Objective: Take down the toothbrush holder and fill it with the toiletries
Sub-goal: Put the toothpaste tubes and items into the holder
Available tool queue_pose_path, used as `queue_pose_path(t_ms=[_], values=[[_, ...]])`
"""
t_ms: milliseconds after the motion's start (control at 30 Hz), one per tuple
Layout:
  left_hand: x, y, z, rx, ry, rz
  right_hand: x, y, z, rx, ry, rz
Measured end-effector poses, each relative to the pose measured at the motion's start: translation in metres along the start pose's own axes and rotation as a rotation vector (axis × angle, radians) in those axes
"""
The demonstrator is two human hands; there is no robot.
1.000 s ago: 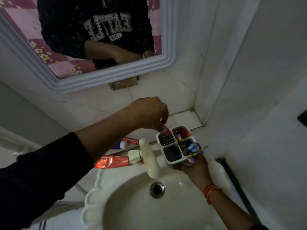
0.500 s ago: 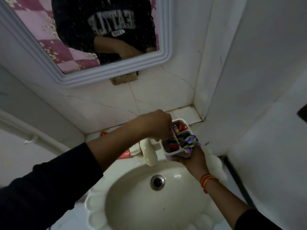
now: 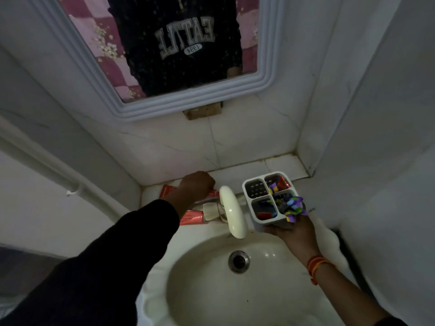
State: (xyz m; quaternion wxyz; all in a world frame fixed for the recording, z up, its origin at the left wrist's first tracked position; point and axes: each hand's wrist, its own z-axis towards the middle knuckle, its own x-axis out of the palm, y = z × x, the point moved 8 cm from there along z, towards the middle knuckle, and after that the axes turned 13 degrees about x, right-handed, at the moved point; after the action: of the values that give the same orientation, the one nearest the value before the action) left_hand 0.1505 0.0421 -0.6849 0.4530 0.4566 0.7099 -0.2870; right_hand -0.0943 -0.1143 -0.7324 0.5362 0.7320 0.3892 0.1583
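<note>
My right hand point(image 3: 290, 232) holds the white four-compartment toothbrush holder point(image 3: 253, 181) from below, above the basin's back right rim. Its compartments hold small red items and a bunch of purple, blue and yellow pieces point(image 3: 293, 205); one compartment shows only its slotted bottom. My left hand point(image 3: 196, 183) is down on the ledge left of the tap, fingers closed around the end of a red toothpaste tube point(image 3: 168, 190). A second red tube point(image 3: 191, 216) lies nearer me on the basin's rim.
A cream tap point(image 3: 231, 211) stands between my hands over the white basin point(image 3: 211, 302), whose drain point(image 3: 239, 261) is in the middle. A framed mirror point(image 3: 188, 103) hangs above the tiled ledge point(image 3: 280, 165). A wall corner closes in on the right.
My left hand left the holder's compartments and moved left and down to the ledge, closing on the red tube. The holder stayed in my right hand, shifted slightly right.
</note>
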Motion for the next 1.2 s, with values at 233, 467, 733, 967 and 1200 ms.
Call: queue_pose_path(t_ms=[233, 467, 733, 967, 1200], values=[[-0.033, -0.012, 0.003, 0.13, -0.236, -0.109, 0.0, -0.002, 0.002, -0.024, 0.01, 0.006], [-0.121, -0.061, -0.02, 0.268, -0.128, -0.025, 0.003, -0.003, -0.001, -0.027, 0.035, 0.062], [-0.141, -0.152, -0.025, 0.378, 0.075, 0.02, 0.006, -0.006, -0.004, 0.12, 0.173, 0.438], [-0.112, -0.173, -0.022, 0.347, 0.125, -0.075, 0.006, -0.005, -0.014, 0.185, 0.18, 0.337], [-0.116, -0.085, -0.039, 0.172, -0.177, -0.633, -0.001, 0.008, -0.012, -0.041, 0.065, 0.091]])
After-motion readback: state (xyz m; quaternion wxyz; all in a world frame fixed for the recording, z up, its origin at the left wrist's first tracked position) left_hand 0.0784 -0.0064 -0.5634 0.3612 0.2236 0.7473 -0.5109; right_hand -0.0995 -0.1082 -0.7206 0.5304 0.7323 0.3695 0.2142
